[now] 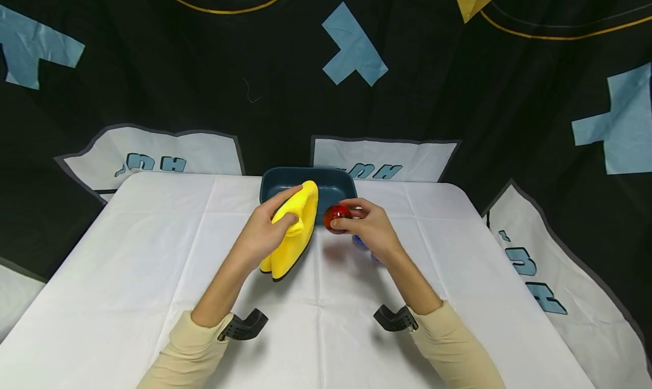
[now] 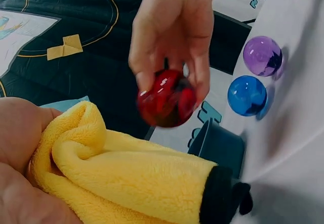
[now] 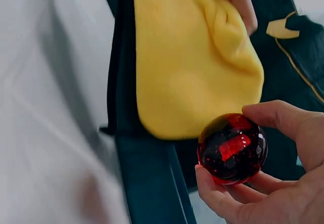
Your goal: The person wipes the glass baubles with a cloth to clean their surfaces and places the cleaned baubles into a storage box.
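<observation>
A yellow cloth [image 1: 297, 236] with a dark edge hangs folded from my left hand [image 1: 265, 230], pinched between thumb and fingers above the table. My right hand [image 1: 374, 227] grips a clear red ball [image 1: 336, 219] by its sides with thumb and fingertips, held up just right of the cloth. In the right wrist view the red ball [image 3: 233, 148] overlaps the cloth's lower edge. Behind both hands stands a dark teal bin [image 1: 333, 185], partly hidden by the cloth. Below the right hand lie a blue ball [image 2: 247, 95] and a purple ball [image 2: 262, 56], mostly covered in the head view.
The table [image 1: 137, 253] wears a white creased cloth. Past its far edge hangs a black backdrop [image 1: 214, 83] with pieces of blue tape [image 1: 354, 43] and white printed panels [image 1: 168, 151].
</observation>
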